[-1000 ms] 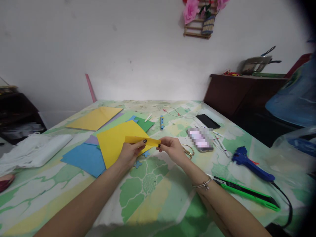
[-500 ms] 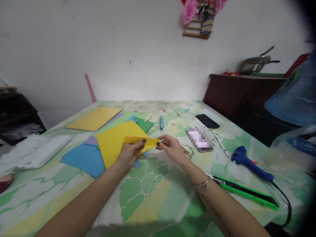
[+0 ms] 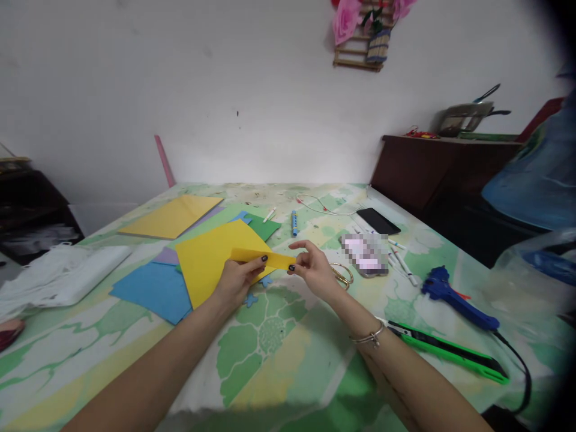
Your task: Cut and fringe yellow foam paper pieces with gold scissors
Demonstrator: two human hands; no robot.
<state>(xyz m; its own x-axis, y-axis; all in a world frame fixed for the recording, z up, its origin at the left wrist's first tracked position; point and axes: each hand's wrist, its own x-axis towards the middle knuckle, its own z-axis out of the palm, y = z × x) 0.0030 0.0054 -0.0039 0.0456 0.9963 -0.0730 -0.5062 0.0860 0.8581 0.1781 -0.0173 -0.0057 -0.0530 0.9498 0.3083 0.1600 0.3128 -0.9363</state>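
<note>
A narrow yellow paper strip point(image 3: 278, 260) is stretched between my two hands, just above the table. My left hand point(image 3: 238, 279) pinches it near the middle, thumb on top. At the strip's right end, my right hand point(image 3: 312, 270) grips it between thumb and forefinger, with another finger raised. Behind and below lies a large yellow sheet point(image 3: 207, 255), partly covered by my left hand and the strip. Small blue cut-out shapes point(image 3: 251, 299) rest on the cloth under my hands. Gold-handled scissors point(image 3: 342, 275) lie beside my right hand, partly hidden by it.
Blue sheets point(image 3: 153, 292) and a yellow board point(image 3: 173, 217) lie to the left. On the right are a phone point(image 3: 365, 255), a black phone-like slab point(image 3: 378, 221), several white pens point(image 3: 405, 267), a blue glue gun point(image 3: 459, 298) with its cord and a green utility knife point(image 3: 450, 351).
The strip and the fingers holding it have shifted slightly to the right. A finger of my right hand has lifted away from the strip. Everything else on the table stays put.
</note>
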